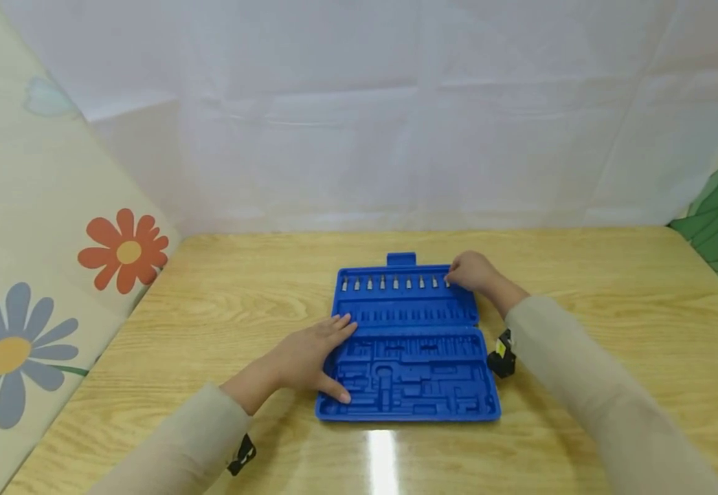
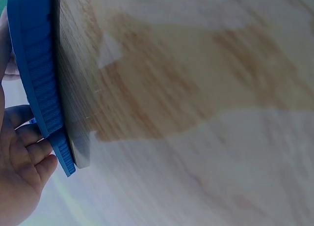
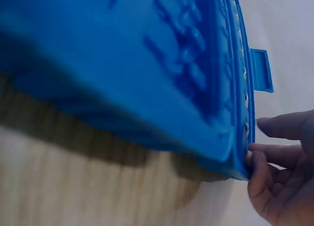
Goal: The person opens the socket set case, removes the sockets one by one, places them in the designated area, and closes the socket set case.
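Note:
An unfolded blue plastic tool case [image 1: 417, 371] lies on the table. Silver screwdriver bits [image 1: 396, 282] stand in a row along its far half. At the right end of that row, my right hand [image 1: 473, 271] pinches the last bit [image 1: 448, 282], mostly covered by the fingertips. The right wrist view puts the same hand [image 3: 289, 172] at the case's far corner, the bit itself hidden there. My left hand [image 1: 312, 354] rests on the case's left edge, thumb spread over the near half and fingers near the hinge. Its fingers [image 2: 37, 150] touch the case side in the left wrist view.
The case's latch tab [image 1: 401, 259] sticks out at the back. Moulded recesses fill the near half. Wood-grain table [image 1: 241, 289] surrounds the case, with a white sheet [image 1: 309, 158] hanging behind. Black wrist cameras [image 1: 502, 354] sit by both sleeves.

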### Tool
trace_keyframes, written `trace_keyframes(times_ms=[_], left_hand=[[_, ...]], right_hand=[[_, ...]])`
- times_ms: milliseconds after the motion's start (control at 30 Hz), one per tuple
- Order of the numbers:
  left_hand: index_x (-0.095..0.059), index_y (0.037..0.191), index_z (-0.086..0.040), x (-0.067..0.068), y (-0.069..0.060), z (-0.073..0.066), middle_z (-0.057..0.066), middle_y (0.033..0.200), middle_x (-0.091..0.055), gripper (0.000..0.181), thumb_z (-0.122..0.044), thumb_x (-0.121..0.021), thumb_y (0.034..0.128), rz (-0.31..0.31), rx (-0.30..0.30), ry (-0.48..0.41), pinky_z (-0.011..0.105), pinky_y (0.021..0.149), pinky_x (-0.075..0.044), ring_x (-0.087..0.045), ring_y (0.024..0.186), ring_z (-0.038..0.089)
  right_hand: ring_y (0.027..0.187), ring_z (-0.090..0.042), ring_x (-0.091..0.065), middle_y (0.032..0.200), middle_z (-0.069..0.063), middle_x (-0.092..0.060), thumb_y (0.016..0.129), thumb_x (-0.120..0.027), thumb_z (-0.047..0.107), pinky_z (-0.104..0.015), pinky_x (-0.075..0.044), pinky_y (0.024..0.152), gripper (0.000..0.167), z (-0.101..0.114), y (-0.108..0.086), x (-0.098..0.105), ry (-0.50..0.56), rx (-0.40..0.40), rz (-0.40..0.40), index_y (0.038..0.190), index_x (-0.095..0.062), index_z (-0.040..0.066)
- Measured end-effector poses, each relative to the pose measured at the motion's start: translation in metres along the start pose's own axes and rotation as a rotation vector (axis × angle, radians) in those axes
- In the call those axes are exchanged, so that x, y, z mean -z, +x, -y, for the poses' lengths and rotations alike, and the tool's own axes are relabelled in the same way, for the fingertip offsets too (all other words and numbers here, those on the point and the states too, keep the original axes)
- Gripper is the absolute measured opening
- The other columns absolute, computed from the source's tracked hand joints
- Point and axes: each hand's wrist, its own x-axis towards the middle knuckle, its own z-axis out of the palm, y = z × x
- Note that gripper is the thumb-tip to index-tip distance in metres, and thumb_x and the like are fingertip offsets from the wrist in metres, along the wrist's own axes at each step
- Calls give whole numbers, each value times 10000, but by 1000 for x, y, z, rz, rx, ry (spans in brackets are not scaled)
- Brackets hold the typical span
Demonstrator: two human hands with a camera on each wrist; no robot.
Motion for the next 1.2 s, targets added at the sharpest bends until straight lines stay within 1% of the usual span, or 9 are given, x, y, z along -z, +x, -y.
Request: trace_keyframes(times_ms=[100,233,367,467,567,633,867,1100,1200], left_hand=[[-218,1370,-50,0,1,0,126,1410,-159,1083,-702,-556,573,1,-1,-3,420,994,-209,-126,1279,270],[-223,1368,-47,0,1,0,131,1408,-163,1080,-698,-559,575,3,-5,0,420,994,-209,-131,1277,274],[-222,1368,-49,1,0,0,127,1408,-162,1074,-689,-569,579,2,3,3,415,997,-204,-129,1278,270],[-224,1368,-49,1,0,-1,126,1409,-163,1071,-687,-571,580,-1,4,-3,418,996,-205,-128,1278,269],[-227,1366,-45,1,1,-1,131,1408,-165,1071,-687,-571,581,-5,-1,-5,417,996,-204,-129,1278,271],[-227,1366,-44,1,2,-1,132,1408,-164,1072,-689,-569,580,-5,-4,-6,416,997,-203,-128,1278,272],[-229,1366,-47,-1,2,0,126,1409,-163,1076,-697,-561,575,-6,-3,-4,418,997,-201,-128,1279,269],[-239,1362,-42,-1,0,0,130,1406,-170,1077,-704,-554,574,-16,-9,-7,424,993,-209,-135,1277,273],[-242,1361,-41,-1,0,0,130,1406,-172,1076,-703,-556,573,-20,-10,-6,425,993,-207,-136,1276,272]], right_hand=[[677,-195,-497,751,-84,-560,810,-567,111,-295,-435,584,178,2,2,1,-63,-4,26,860,-618,-52],[565,-152,-411,610,-10,-436,808,-576,132,-254,-367,506,153,5,4,1,-72,-25,72,722,-595,7],[566,-151,-387,615,-6,-410,816,-563,127,-256,-353,513,151,7,5,0,-46,-37,100,707,-568,23],[675,-183,-462,735,-53,-504,818,-551,112,-292,-421,613,151,8,5,-1,-7,-49,101,838,-592,-32],[830,-244,-511,902,-138,-559,818,-544,109,-352,-437,746,250,7,7,-1,30,-74,85,977,-567,-83],[866,-259,-509,930,-159,-559,815,-543,108,-363,-427,778,271,6,8,-1,52,-90,63,994,-558,-95],[671,-187,-448,679,-48,-483,788,-556,62,-252,-382,570,81,1,12,-2,172,-145,-19,747,-552,-9],[638,-171,-474,695,-64,-516,777,-540,29,-230,-387,543,110,2,10,-3,248,-145,-61,819,-581,-64],[641,-157,-489,732,-68,-516,777,-525,4,-223,-396,546,43,1,9,-4,271,-137,-72,773,-548,-33]])
